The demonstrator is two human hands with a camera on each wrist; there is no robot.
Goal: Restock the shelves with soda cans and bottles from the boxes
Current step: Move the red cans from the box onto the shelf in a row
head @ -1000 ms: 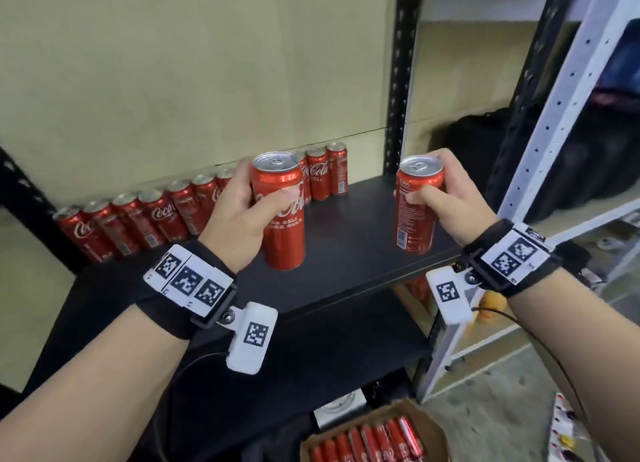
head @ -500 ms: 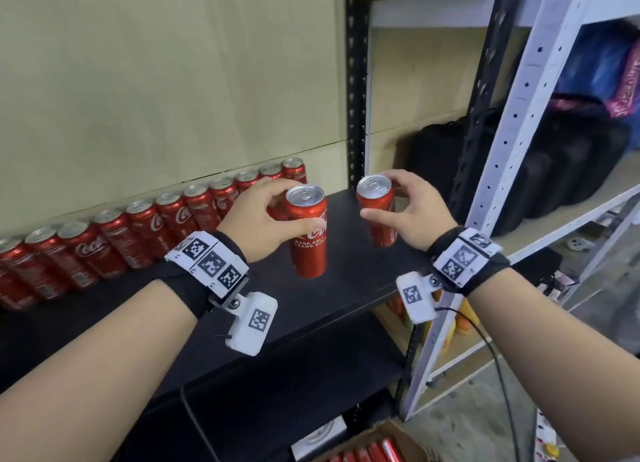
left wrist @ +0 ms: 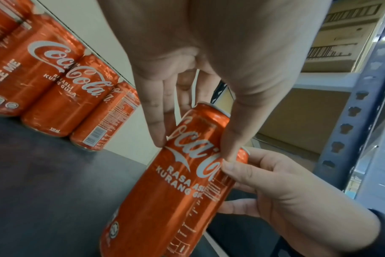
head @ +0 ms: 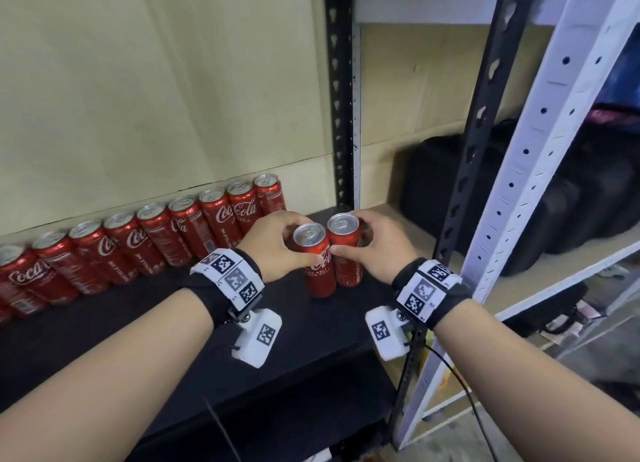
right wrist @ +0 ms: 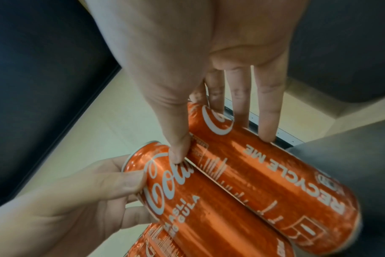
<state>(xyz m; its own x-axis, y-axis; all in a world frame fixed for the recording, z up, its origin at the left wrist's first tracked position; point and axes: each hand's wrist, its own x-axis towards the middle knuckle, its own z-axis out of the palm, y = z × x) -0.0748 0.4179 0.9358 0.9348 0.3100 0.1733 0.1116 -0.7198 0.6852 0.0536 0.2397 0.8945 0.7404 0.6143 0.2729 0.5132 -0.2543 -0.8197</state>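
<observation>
Two red cola cans stand upright side by side near the right end of the black shelf (head: 104, 323). My left hand (head: 273, 250) grips the left can (head: 317, 271), thumb in front and fingers behind. My right hand (head: 377, 250) grips the right can (head: 348, 253) the same way. The cans touch each other. In the left wrist view my left hand (left wrist: 191, 149) pinches its can (left wrist: 171, 187) near the top. In the right wrist view my right hand (right wrist: 220, 146) holds the "RECYCLE ME" can (right wrist: 275, 177) beside the other can (right wrist: 198, 208).
A row of several red cans (head: 156, 240) lines the back of the shelf along the beige wall. A black upright (head: 341, 98) and a white upright (head: 540, 150) stand to the right. Black bags (head: 571, 202) fill the neighbouring wooden shelf.
Both hands moved forward and down with their cans and came together. The cans, apart and in the air before, now stand touching on the shelf.
</observation>
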